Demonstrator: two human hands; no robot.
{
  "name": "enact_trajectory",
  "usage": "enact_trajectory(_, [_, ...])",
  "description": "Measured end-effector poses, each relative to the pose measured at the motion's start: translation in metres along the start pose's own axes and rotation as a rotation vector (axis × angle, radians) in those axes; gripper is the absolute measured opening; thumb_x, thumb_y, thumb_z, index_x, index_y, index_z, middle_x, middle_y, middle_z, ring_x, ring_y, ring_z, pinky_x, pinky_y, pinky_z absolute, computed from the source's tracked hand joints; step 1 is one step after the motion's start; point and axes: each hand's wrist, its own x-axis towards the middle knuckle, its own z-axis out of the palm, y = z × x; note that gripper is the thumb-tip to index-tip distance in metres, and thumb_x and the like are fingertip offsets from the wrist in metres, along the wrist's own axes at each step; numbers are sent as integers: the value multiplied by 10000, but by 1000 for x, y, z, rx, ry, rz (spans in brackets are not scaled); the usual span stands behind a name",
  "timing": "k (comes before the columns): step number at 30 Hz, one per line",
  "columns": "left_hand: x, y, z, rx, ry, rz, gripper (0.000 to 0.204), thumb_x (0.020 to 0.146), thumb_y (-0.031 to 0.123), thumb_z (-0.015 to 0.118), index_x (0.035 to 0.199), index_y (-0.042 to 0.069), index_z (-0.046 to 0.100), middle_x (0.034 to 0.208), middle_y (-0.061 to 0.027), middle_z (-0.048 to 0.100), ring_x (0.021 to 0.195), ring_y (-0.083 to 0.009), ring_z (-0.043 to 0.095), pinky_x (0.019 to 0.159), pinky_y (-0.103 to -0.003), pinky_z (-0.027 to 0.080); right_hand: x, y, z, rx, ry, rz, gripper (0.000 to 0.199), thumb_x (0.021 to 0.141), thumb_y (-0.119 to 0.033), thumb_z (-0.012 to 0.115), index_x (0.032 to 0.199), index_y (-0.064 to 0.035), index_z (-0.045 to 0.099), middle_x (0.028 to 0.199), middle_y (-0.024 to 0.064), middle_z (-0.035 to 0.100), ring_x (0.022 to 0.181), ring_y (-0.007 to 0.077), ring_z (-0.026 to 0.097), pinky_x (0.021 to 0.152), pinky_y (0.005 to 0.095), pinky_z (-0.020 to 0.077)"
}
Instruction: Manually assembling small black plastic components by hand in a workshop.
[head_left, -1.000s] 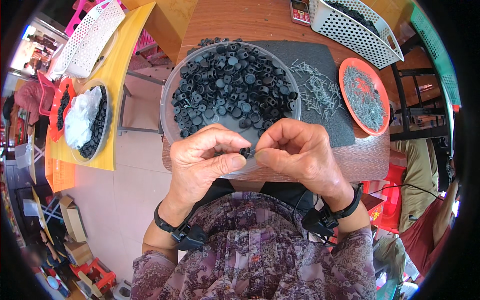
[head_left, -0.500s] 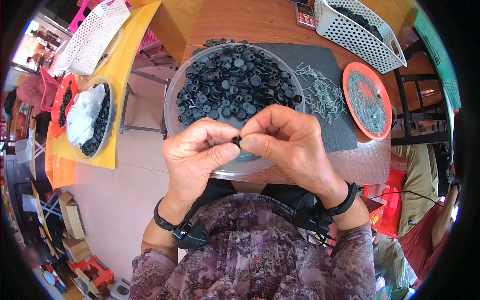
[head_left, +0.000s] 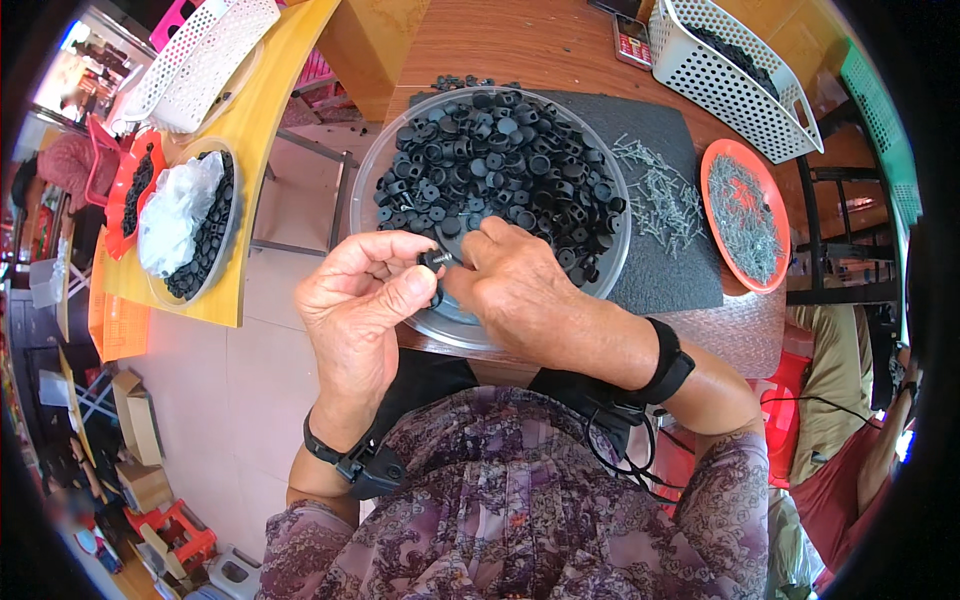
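I have the left hand pinching a black part, silver tip showing, over the near-left side of the tub. My right hand is just beside it, fingers curled; I can't tell whether they grip anything. Black caps heap in the tub on the tabletop.

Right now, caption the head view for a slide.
Left hand pinching a small black plastic part, right hand close beside.

Small black part: partly covered by left hand. Right hand: fingertips mostly obscured. Upper-right white basket: cropped by top edge.
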Motion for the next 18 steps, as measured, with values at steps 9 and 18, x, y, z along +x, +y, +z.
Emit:
enact_trajectory(9, [-7,-6,10,-39,-46,-28,259,726,48,724,932,-50,601,826,-102,636,681,-152,612,660,-260,508,-25,-6,-36,611,158,473,241,702,14,676,937,-29,644,764,72,592,677,165,561,609,266,447])
enact_trajectory(18, [-14,-7,32,-48,-104,-64,247,730,28,724,933,-46,603,824,-83,629,707,-130,604,663,-235,502,-38,-13,-39,1305,408,662,275,738,71,653,1003,-4,638,908,20,642,810,64,561,721,199,461])
